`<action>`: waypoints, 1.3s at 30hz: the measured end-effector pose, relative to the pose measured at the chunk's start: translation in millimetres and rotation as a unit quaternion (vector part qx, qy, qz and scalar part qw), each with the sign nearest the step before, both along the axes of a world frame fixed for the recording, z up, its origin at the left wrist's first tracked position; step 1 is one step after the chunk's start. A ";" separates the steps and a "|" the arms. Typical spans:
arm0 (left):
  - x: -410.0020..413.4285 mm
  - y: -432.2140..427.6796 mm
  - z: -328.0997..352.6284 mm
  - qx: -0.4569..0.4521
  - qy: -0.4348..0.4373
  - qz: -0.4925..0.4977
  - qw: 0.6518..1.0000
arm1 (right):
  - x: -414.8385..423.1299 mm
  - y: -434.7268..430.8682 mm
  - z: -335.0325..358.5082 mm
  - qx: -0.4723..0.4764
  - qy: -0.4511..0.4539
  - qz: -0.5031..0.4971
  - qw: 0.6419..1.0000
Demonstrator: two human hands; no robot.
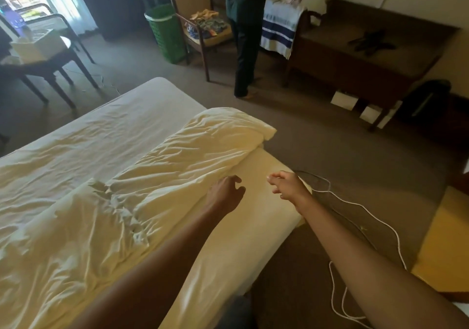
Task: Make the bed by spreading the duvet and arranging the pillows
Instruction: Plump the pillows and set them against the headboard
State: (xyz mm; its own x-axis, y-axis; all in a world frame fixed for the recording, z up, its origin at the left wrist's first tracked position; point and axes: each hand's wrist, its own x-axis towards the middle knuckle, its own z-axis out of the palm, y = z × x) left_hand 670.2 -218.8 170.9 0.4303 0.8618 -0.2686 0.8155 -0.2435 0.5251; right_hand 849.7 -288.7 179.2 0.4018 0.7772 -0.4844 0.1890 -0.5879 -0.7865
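Fingers (237, 179) curled, two empty hands above one duvet (127, 202).

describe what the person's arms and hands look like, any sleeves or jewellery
Both forearms are bare for as far as the picture shows them, with no sleeve edge in view. The left hand and the right hand wear no gloves, and no watch, bracelet or ring shows at the wrists or fingers, though the picture is soft and a thin ring could be missed.
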 end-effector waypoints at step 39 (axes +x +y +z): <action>265.4 244.7 -35.8 -0.017 0.094 0.104 0.990 | 297.3 290.9 -28.2 -0.080 -0.004 0.141 0.987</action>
State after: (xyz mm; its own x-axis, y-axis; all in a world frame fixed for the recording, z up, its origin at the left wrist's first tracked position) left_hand 935.6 25.9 135.1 0.1850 0.9153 -0.3578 0.9299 -0.0453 0.3649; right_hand 1147.0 2.1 151.0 0.1842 0.7723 -0.6080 0.3687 -0.6277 -0.6856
